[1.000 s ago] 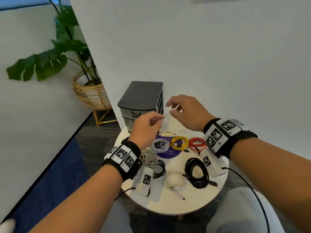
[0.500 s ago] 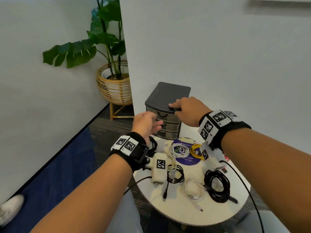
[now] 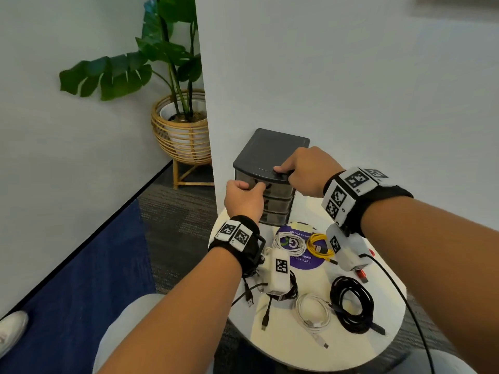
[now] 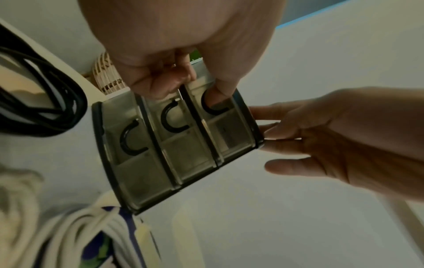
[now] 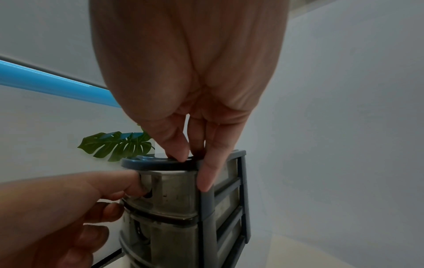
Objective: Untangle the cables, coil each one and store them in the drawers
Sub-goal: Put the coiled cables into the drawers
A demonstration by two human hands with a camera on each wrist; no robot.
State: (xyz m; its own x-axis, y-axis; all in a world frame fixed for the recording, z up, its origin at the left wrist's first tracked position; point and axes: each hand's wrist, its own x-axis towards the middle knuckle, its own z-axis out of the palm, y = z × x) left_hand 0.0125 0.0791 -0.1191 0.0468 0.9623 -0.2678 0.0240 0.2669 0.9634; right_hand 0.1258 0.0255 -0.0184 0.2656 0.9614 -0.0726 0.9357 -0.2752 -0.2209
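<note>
My left hand (image 3: 244, 201) is at the front of the small dark grey plastic three-drawer unit (image 3: 272, 149), which stands at 12 o'clock on the round white table (image 3: 286, 346), against the wall. In the left wrist view one finger (image 4: 215, 96) is hooked into the black curved handle of the top translucent drawer (image 4: 227, 130) — the other fingers are curled beside it. Top drawer looks shut or nearly so; cannot tell exactly.

My right hand (image 3: 305, 171) grips the unit's top front edge at its right corner: thumb down the side post, fingertips (image 5: 181, 156) pressing on the lid.

Cables, all coiled, all out on the table, none in a drawer:
- white coil (image 3: 289, 242) on the purple round sticker (image 3: 310, 261), about 12 o'clock of table centre
- yellow coil (image 3: 320, 247) just beside it, toward 1 o'clock
- large black coil (image 3: 353, 306) at 3 o'clock
- second white coil (image 3: 313, 310) near centre, toward 5 o'clock
- black cable (image 3: 290, 291) at 9 o'clock, partly hidden under my left wrist camera (image 3: 278, 273) — loose plug ends trail toward 7 o'clock
- red connector (image 3: 361, 275) shows below my right wrist camera (image 3: 348, 249); the rest is hidden

Potted green plant in a rattan basket (image 3: 183, 130) on the floor at 11 o'clock
</note>
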